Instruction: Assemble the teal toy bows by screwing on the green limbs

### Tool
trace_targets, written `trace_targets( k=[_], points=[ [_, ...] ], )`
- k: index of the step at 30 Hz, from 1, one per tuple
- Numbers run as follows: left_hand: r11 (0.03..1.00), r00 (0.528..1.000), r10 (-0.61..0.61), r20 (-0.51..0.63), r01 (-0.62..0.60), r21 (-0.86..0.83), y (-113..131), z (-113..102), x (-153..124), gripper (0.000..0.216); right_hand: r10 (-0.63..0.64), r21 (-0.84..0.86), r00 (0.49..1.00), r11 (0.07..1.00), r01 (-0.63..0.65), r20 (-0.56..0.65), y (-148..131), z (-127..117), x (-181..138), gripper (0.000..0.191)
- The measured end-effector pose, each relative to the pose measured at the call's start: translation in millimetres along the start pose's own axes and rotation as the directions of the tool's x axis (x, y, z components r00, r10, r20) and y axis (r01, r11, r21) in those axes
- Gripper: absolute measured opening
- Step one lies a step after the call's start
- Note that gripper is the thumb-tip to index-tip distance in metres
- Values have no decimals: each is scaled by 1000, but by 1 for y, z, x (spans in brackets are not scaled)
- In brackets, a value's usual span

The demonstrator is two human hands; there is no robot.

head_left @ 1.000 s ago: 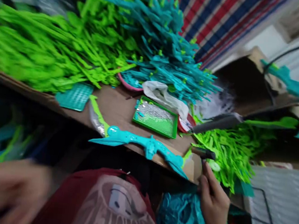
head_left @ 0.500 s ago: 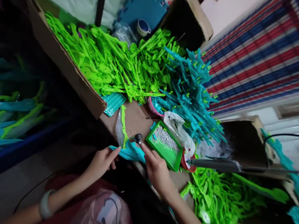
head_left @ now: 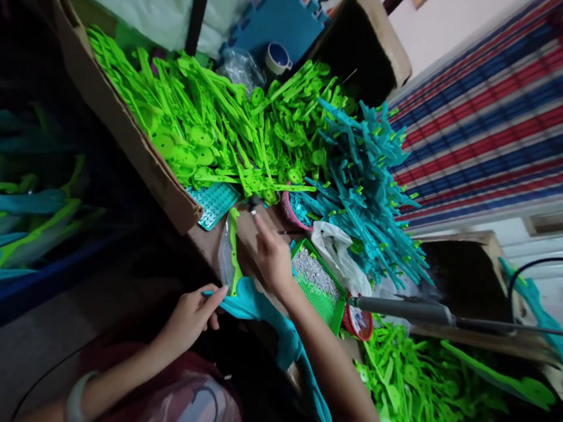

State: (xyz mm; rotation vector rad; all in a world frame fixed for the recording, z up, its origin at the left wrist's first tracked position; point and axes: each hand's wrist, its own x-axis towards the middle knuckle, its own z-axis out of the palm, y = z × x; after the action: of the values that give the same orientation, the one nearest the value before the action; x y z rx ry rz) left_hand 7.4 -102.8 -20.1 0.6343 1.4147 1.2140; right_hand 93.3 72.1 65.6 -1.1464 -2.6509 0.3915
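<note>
While the left hand [head_left: 189, 319] is pinching the teal part's [head_left: 256, 309] near tip at the desk [head_left: 254, 231] edge | right hand [head_left: 269, 253] is closing on a small dark-tipped tool [head_left: 253, 203], reaching beyond the part toward the green pile [head_left: 204, 129] | part's long axis running rightward under the right forearm

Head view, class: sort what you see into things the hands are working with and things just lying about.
In use:
left hand pinching the teal plastic part
right hand holding a small dark-tipped tool
green tray of tiny silver pieces, beside the right hand

Lying about:
green parts heap
teal parts heap
blue mug
white plastic bag
cardboard box
</note>
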Motion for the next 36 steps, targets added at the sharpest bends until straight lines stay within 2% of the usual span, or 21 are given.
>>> trace_targets(
  k=[3,5,7,8,9,10,11,12,13,14,15,17,19,22,25,27,30,32,34,36],
  points=[
    [999,1000,11,8,-11,36,-2,-3,1,59,11,-24,997,1000,-9,82,-2,4,13,51],
    [995,999,29,23,-31,98,-3,-8,-1,56,29,-50,999,998,-28,18,0,-1,6,51],
    [978,988,121,-93,-103,181,-3,-14,-9,48,61,-153,997,986,-69,-56,6,-11,-6,52],
    [954,953,224,-204,-172,246,-1,-16,-16,41,69,-234,995,969,-85,-75,11,-16,-12,53],
    [907,880,363,-306,-259,331,3,-17,-22,33,59,-324,995,942,-80,-76,17,-21,-16,54],
    [829,780,518,-352,-356,430,8,-16,-28,27,22,-411,998,911,-43,-55,24,-26,-18,55],
    [716,684,663,-303,-461,525,16,-12,-33,25,-42,-483,999,875,31,-13,32,-29,-17,55],
    [575,613,773,-163,-568,589,25,-4,-34,28,-121,-533,992,837,126,44,41,-33,-15,54],
    [432,565,824,38,-670,604,34,7,-33,33,-214,-556,970,795,241,114,51,-35,-10,49],
    [302,526,809,264,-756,581,42,21,-28,38,-288,-563,940,753,341,184,61,-38,-4,45],
    [203,501,740,448,-802,562,49,38,-22,42,-295,-554,932,750,362,211,70,-42,1,49],
    [108,524,558,643,-814,570,56,76,-5,52,-298,-547,927,749,374,226,83,-52,7,69],
    [68,524,404,750,-835,546,55,110,10,63,-287,-556,938,756,346,193,87,-66,2,77],
    [31,453,316,833,-883,469,46,147,21,69,-257,-583,962,768,263,95,89,-92,-37,62],
    [14,428,294,855,-896,444,37,167,20,61,-206,-584,979,794,165,-3,101,-117,-110,40],
    [21,455,271,848,-884,468,34,176,17,56,-190,-553,978,826,112,-86,116,-131,-169,34],
    [7,552,257,793,-822,570,32,182,13,62,-157,-460,952,888,19,-262,142,-142,-254,34],
    [-21,605,269,750,-774,632,31,184,11,70,-67,-403,927,910,-95,-370,158,-141,-302,36],
    [-25,630,280,725,-750,661,31,183,8,72,79,-320,884,914,-248,-461,170,-134,-336,36],
    [-5,639,283,715,-745,668,30,182,7,69,184,-226,825,909,-349,-535,173,-124,-354,32]
  ],
)
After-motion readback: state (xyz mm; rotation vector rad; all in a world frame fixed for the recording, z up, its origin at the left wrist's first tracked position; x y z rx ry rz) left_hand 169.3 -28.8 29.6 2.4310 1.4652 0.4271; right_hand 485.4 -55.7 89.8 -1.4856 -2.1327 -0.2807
